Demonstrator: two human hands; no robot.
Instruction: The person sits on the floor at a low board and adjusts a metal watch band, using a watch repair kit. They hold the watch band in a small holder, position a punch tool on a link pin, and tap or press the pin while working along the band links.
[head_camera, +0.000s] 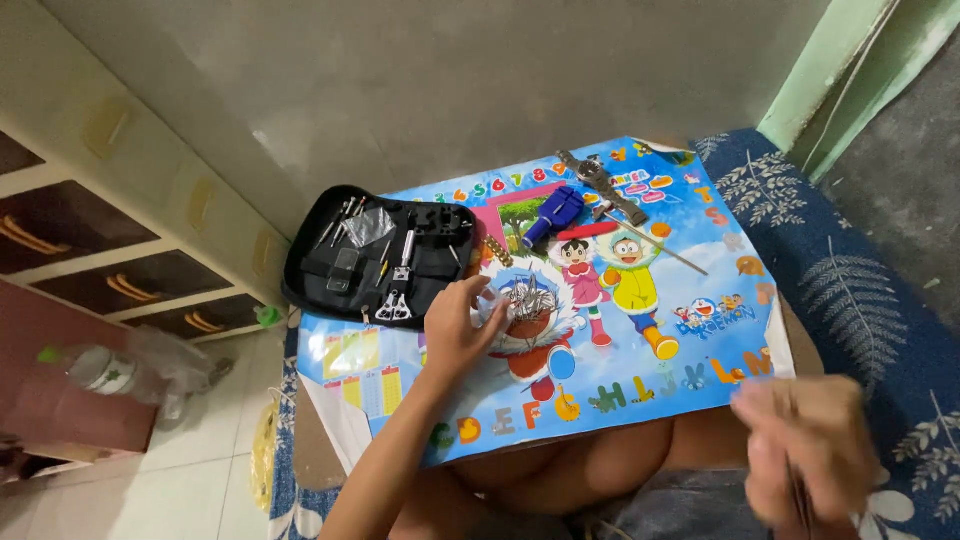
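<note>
Cartoon board (700, 330), wristwatch (603, 185) lying diagonal

On the cartoon-printed worktop (640, 385), the near strip and right corner lie open to a reaching hand. An open black tool case (375, 255) blocks the far left, while a blue tool (553, 214), wristwatch (602, 184) and thin rod (655, 245) crowd the far edge.
</note>
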